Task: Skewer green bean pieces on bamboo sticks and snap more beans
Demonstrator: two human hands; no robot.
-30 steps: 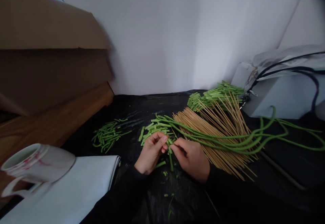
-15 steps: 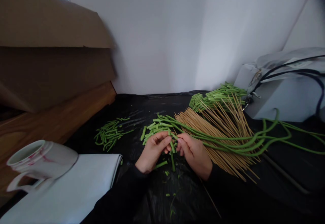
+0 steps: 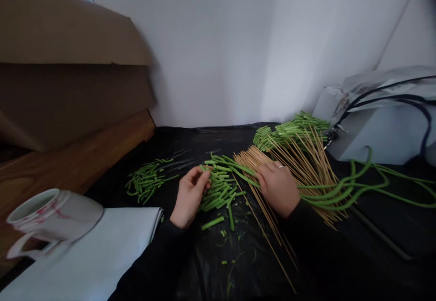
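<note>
My left hand (image 3: 188, 196) lies at the left edge of a pile of short cut green bean pieces (image 3: 218, 192), fingers curled and pinching one piece. My right hand (image 3: 278, 187) rests on the spread of wooden skewers (image 3: 299, 164), fingers closed around one skewer (image 3: 269, 242) whose near end points toward me. Long uncut green beans (image 3: 340, 192) run across the skewers and off to the right. All of this lies on a black plastic sheet (image 3: 190, 151).
A second heap of cut bean pieces (image 3: 293, 130) lies behind the skewers, a smaller scatter (image 3: 146, 183) to the left. A white mug (image 3: 51, 217) lies tipped on white paper (image 3: 98, 255). Cardboard box (image 3: 68, 64) at left, grey case with black cables (image 3: 384, 114) at right.
My hands have parted from the bean they worked between them. The left stayed by the cut pile; the right moved right onto the skewers and drew one out toward me.
</note>
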